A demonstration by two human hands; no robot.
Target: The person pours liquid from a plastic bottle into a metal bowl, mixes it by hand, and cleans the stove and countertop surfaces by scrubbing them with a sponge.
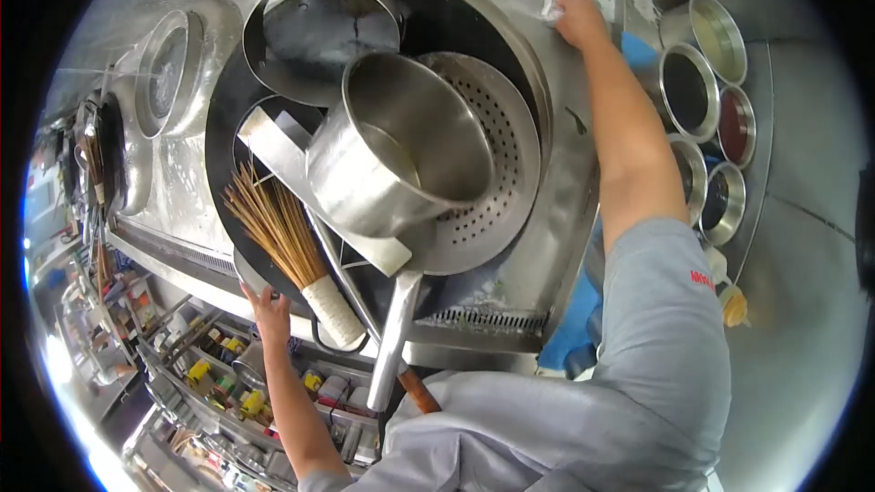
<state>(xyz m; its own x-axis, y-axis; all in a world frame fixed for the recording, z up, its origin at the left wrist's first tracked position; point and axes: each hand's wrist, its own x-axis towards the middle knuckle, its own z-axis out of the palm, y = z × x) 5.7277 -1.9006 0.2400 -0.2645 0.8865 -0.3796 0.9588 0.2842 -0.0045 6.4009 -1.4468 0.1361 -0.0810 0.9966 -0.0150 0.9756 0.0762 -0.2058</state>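
Note:
My right hand [581, 22] presses a crumpled white cloth [550, 5] onto the wet steel stovetop, beside streaks of white foam. My left hand [267, 312] rests at the front edge of the stove with its fingers apart, near the rim of a large black wok [228, 132]. Inside the wok are stacked a steel saucepan [401, 141] tilted on its side, a perforated steel strainer [499, 182], a two-handled pot [319, 32] and a bamboo wok brush [273, 223] with a white-wrapped handle.
Several steel containers [690, 91] with sauces stand at the right. A blue cloth [574, 319] hangs by the stove's front right. Another burner ring [169, 73] lies to the left. Shelves with bottles and boxes [228, 355] are below left. A drain grate [483, 319] runs along the front.

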